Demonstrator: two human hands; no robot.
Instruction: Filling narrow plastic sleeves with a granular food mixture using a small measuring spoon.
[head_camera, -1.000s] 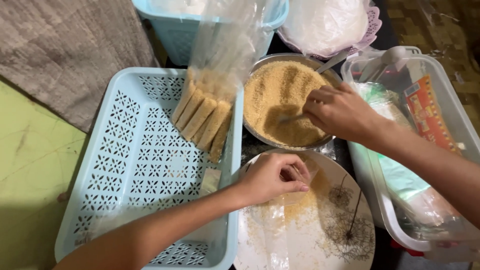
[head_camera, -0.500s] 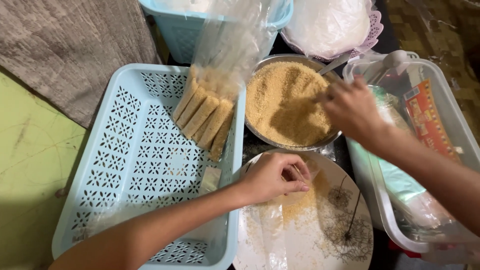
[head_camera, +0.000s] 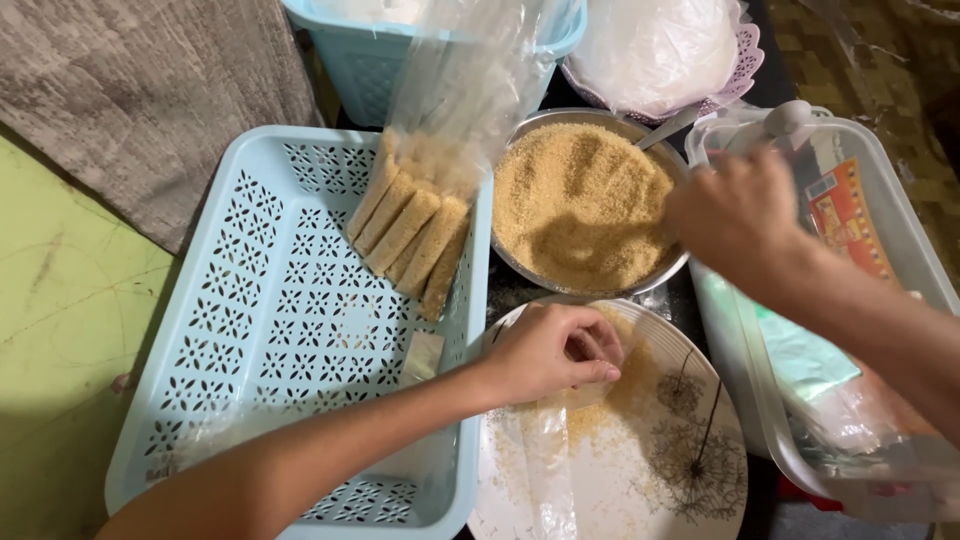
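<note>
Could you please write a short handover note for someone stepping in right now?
Left hand pinches something small over the plate, which is dusted with crumbs. Right hand, blurred, hovers at the rim of the metal bowl of crumbs; what it holds cannot be told. Several coated sticks lie bagged on the blue basket's edge. One pale uncoated piece sits in the basket.

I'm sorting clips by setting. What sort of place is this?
Probably a home food-preparation spot. A round metal bowl of golden crumbs, crumb-coated rolls in a clear plastic bag resting in a light blue perforated plastic tray, and a crumb-dusted white plate suggest breading snacks by hand.
</note>
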